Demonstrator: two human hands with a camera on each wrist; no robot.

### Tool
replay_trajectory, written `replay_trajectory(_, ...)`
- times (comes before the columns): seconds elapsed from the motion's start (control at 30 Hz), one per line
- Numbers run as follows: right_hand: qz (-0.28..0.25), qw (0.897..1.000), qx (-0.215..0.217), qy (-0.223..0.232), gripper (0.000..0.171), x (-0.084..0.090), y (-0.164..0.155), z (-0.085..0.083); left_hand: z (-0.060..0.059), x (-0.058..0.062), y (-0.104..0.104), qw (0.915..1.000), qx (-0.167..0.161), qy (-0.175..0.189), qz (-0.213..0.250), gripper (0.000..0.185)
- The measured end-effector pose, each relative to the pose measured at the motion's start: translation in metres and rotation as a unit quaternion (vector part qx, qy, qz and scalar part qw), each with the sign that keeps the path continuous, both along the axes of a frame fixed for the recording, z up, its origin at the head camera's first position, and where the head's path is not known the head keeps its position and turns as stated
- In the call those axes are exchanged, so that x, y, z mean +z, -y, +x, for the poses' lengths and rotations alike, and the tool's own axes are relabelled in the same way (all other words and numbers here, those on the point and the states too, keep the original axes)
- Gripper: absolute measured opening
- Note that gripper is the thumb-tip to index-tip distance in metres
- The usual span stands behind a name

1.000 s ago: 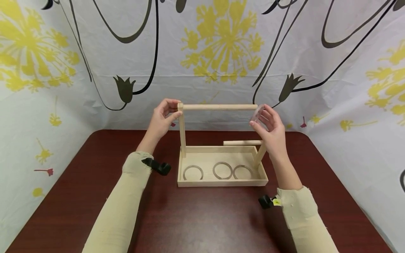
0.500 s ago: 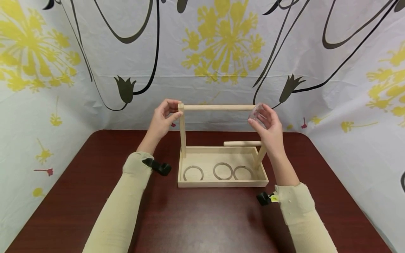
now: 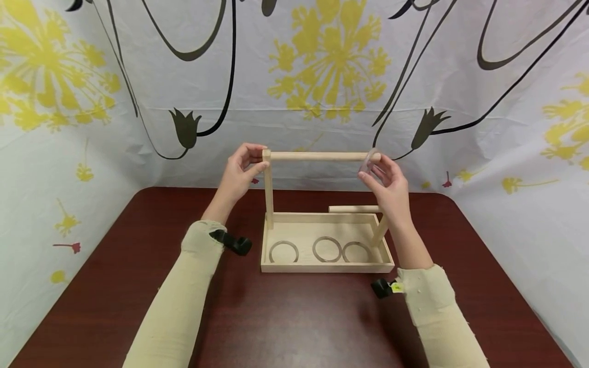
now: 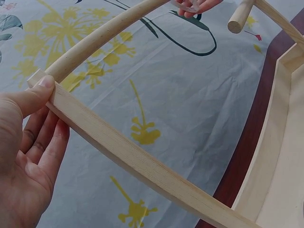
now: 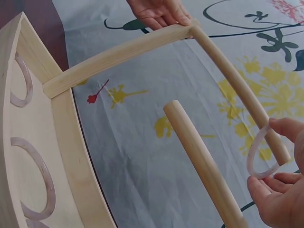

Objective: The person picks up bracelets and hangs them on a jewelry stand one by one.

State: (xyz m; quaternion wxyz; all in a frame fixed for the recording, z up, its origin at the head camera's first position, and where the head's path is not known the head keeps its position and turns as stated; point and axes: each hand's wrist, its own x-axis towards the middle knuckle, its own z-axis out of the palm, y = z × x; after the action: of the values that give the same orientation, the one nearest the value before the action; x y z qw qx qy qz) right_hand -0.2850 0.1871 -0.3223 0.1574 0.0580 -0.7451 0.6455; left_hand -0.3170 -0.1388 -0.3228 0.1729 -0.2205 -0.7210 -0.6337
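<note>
A wooden ring stand has a tall post (image 3: pixel 269 194) with a long upper dowel (image 3: pixel 317 156) reaching right from its top. My left hand (image 3: pixel 236 174) grips the top of that post, thumb on the near face in the left wrist view. At the dowel's free end, my right hand (image 3: pixel 392 190) pinches a translucent pinkish ring, like a bangle (image 5: pixel 251 158), between thumb and fingers. The dowel's tip passes through the bangle, which stands tilted around it. Below, a shorter dowel (image 3: pixel 354 209) points left from a low post (image 3: pixel 380 231), partly hidden by my right hand.
The stand's shallow wooden tray (image 3: pixel 326 268) rests on a dark red table (image 3: pixel 294 317). Three similar rings lie inside it, one left and a pair (image 3: pixel 314 250) toward the right. A patterned cloth (image 3: pixel 294 133) hangs behind the table.
My right hand has moved slightly left, bringing the bangle from beside the upper dowel's tip to around it. The left hand keeps its hold on the post.
</note>
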Motion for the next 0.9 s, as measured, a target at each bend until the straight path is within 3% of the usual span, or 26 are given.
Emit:
replay_trajectory(0.5,-0.062,0.998,-0.001,-0.005,0.052,-0.002,0.012,-0.004,0.001,0.000,-0.001,1.0000,-0.005,-0.003,-0.003,0.033)
replay_trajectory(0.9,-0.091,0.996,0.008,0.006,0.051,-0.004,0.020,-0.004,0.001,0.001,0.001,1.0000,0.000,0.000,-0.007,0.033)
